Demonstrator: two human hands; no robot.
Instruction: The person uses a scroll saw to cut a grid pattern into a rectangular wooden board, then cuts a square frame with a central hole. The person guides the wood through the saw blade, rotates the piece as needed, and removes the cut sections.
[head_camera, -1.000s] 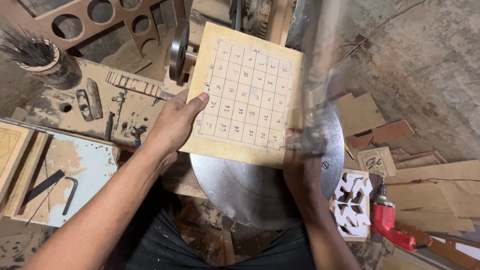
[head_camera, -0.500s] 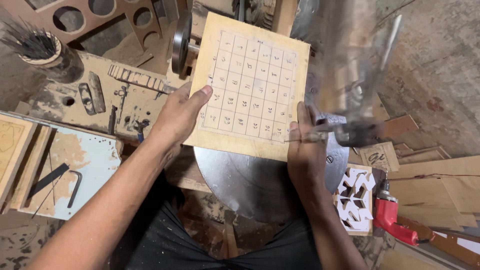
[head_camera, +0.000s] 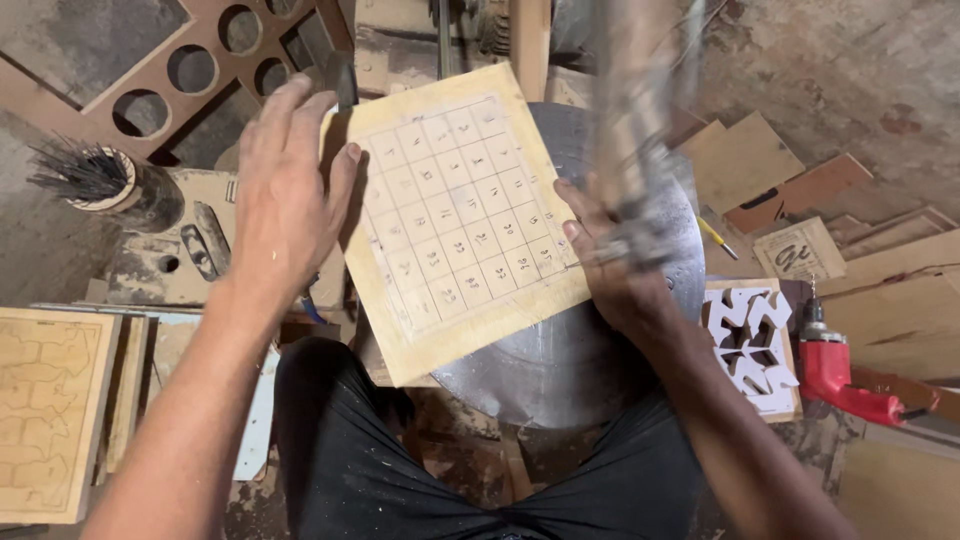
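A pale square wooden board (head_camera: 455, 215) with a pencilled grid and small marks in its cells lies tilted on a round metal table (head_camera: 560, 370). My left hand (head_camera: 285, 190) is flat with fingers apart. Its thumb rests against the board's left edge and it grips nothing. My right hand (head_camera: 615, 275) holds the board's right edge, fingers on top. It is partly hidden behind a blurred upright metal machine arm (head_camera: 640, 150) that comes down at the board's right side.
A brown panel with round holes (head_camera: 200, 70) lies far left, with a tin of thin rods (head_camera: 100, 180) below it. A puzzle-patterned wooden panel (head_camera: 50, 400) sits near left. A white fretwork piece (head_camera: 745, 340), a red power drill (head_camera: 840, 370) and wood offcuts (head_camera: 780, 170) are at the right.
The board has turned counter-clockwise on the metal table. My left hand has slid off the board's face to its left edge with fingers spread. My right hand stays on the right edge.
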